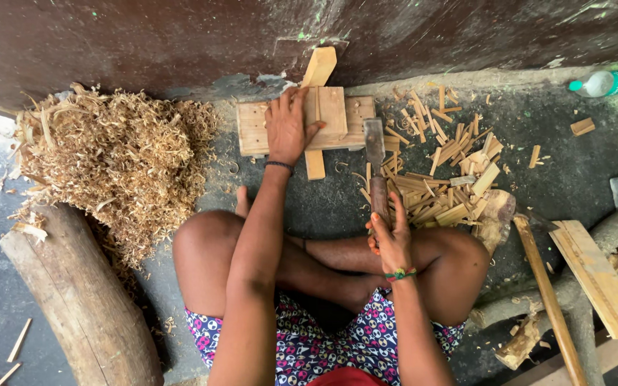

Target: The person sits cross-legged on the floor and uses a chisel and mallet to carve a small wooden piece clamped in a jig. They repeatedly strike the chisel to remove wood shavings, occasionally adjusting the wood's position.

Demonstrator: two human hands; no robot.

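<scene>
Crossed legs (323, 264) nearest; beyond them, wooden board (302, 125). Left hand (286, 127) spread flat, pinning a small plank (327, 114) to that board, apparently to steady it. Right hand (393, 239) closed around chisel (375, 168), blade right of board. Offcuts (445, 179) farther right; shavings (116, 157) left.

Left hand (285, 127) pressed flat, arm extended; right hand (393, 239) closed in a grip.

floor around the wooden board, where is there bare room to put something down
Bare floor lies between the wooden board and the knees. Another free patch sits between the stick pile and the plastic bottle. It is crowded left of the board with shavings, and lower right with planks.
</scene>
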